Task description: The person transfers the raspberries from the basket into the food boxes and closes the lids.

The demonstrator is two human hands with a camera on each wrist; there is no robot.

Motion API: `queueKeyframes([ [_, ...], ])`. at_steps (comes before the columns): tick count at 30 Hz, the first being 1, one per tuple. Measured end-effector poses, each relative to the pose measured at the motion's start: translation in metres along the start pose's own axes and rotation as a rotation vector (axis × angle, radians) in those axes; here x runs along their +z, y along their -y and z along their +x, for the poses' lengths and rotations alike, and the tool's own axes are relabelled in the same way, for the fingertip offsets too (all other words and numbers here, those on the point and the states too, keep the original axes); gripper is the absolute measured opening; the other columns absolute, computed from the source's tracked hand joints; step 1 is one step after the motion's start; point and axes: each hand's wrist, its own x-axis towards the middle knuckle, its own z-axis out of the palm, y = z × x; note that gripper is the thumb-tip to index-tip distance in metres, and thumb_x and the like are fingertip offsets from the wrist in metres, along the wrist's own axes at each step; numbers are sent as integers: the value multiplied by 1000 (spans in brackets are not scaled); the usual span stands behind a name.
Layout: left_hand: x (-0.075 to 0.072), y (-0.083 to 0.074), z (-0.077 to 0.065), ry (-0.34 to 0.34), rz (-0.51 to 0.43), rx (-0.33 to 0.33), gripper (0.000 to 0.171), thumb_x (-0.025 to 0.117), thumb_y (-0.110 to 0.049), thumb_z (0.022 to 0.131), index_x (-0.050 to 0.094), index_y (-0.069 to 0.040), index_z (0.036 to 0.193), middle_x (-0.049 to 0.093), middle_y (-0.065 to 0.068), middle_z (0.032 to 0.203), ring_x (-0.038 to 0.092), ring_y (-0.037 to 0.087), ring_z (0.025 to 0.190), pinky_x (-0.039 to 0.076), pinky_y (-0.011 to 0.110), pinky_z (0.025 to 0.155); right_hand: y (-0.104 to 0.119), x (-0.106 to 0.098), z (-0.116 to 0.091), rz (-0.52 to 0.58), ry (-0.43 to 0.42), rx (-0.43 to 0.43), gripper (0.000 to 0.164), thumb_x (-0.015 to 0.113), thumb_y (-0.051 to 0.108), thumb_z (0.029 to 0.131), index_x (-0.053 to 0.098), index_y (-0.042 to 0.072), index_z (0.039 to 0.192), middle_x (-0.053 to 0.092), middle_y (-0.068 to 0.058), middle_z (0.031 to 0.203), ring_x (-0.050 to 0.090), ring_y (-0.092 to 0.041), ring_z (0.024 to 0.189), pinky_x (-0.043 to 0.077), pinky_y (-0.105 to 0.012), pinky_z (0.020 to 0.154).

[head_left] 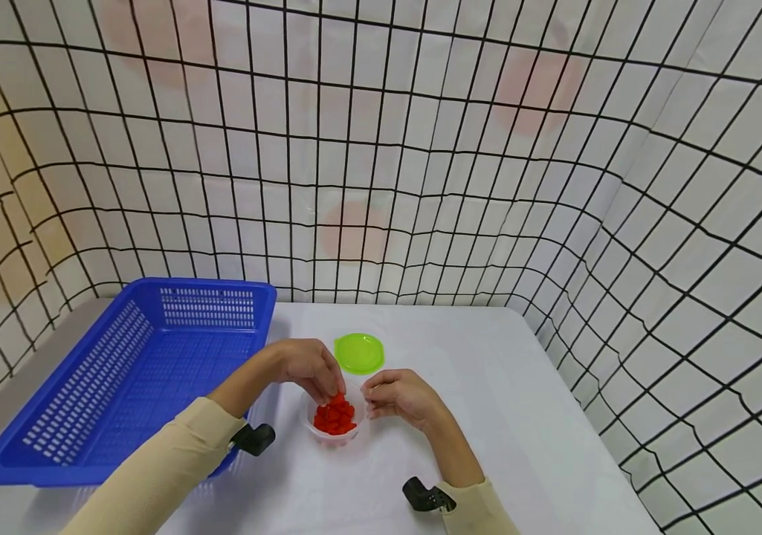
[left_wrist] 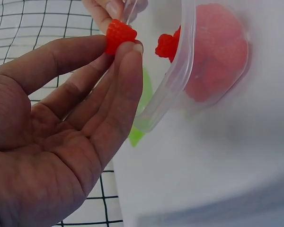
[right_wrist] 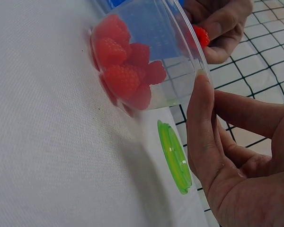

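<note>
My left hand (head_left: 308, 368) pinches one red raspberry (left_wrist: 119, 36) between thumb and fingertips, just over the rim of a clear plastic tub (left_wrist: 173, 90). Several more raspberries (right_wrist: 120, 78) lie heaped on the tub's bottom, seen through its wall in the right wrist view. On the tub's right side, my right hand (head_left: 404, 397) holds the rim between thumb and fingers. A green lid (head_left: 359, 354) lies flat on the table just behind the tub.
A large blue plastic basket (head_left: 267, 305) stands on the left of the white table (head_left: 488, 386), beside my left forearm. Black netting (head_left: 421, 152) over white sheeting encloses the back and sides.
</note>
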Motion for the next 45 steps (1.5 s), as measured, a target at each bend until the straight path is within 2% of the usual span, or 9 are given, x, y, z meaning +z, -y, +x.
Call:
queueKeyframes([
  [5, 2, 1, 3, 40, -36, 11, 17, 70, -1, 89, 75, 3, 105, 75, 13, 100, 70, 21, 78, 63, 35, 83, 0, 0, -1, 9, 6, -12, 22, 63, 6, 95, 67, -10, 108, 69, -4, 81, 66, -15, 71, 64, -32, 73],
  [18, 4, 3, 3, 51, -48, 15, 19, 72, -3, 89, 76, 2, 107, 75, 12, 100, 70, 21, 81, 62, 37, 88, -1, 0, 0, 14, -4, -7, 21, 64, 6, 94, 68, -9, 108, 69, -5, 83, 67, -15, 72, 64, -32, 72],
  [24, 4, 4, 3, 46, -46, 28, 19, 72, -7, 90, 76, 2, 107, 75, 10, 91, 71, 20, 78, 63, 36, 85, 0, 0, -2, 12, -6, -4, 21, 64, 6, 94, 68, -9, 108, 69, -5, 83, 66, -15, 71, 64, -31, 73],
  [39, 5, 4, 4, 40, -38, 41, 21, 69, -9, 92, 74, 2, 109, 75, 11, 94, 72, 20, 81, 62, 36, 86, 1, -1, -2, 9, -8, 2, 20, 64, 7, 95, 68, -8, 107, 69, -4, 80, 66, -15, 71, 64, -31, 73],
  [43, 4, 3, 3, 23, -33, 54, 26, 68, -13, 92, 73, 3, 112, 76, 13, 95, 74, 22, 83, 63, 35, 83, 0, -1, -2, -1, -3, 2, 21, 64, 7, 95, 68, -9, 108, 69, -4, 80, 66, -16, 71, 64, -32, 73],
  [45, 3, 2, 3, -9, -50, 64, 28, 66, -13, 92, 72, 4, 114, 75, 14, 94, 73, 22, 81, 63, 35, 82, 0, -1, -2, -4, -2, 4, 23, 65, 8, 95, 67, -9, 109, 69, -5, 80, 67, -16, 71, 64, -32, 74],
])
